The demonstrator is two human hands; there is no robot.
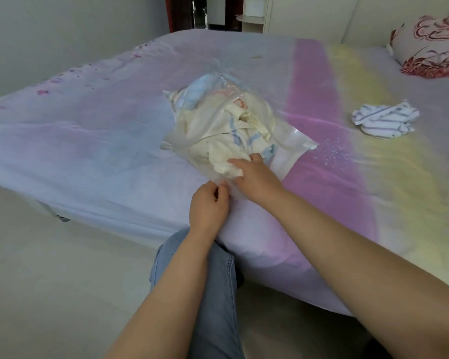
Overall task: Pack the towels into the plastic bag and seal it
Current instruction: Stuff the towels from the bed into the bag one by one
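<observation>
The right hand (254, 177) reaches into the mouth of the clear plastic bag (290, 141), its fingers curled round a wad of cream towel (226, 161) at the opening. The left hand (209, 206) sits just beside it, nearer the bed's front edge, thumb and fingertips pinching the near lip of the bag.

The bed (114, 141) fills most of the view, covered in a sheet that runs from pale lilac on the left through a pink band to yellow toward the right. Its near corner juts toward the person, whose leg in light blue jeans (213, 294) shows below it.

The plastic bag lies about midway across the bed, a little in from the front edge, bulging with crumpled towels (218, 117): mostly cream, with blue stripes, and a pale blue one at the far end. The mouth of the bag is still unsealed, facing the hands.

At the far right corner of the bed a pillow (430, 45) with a dark red floral print leans by the headboard.

Well apart from the bag, toward the bed's right edge, lies a loose white towel with purple stripes (385, 119), crumpled, outside the bag.
</observation>
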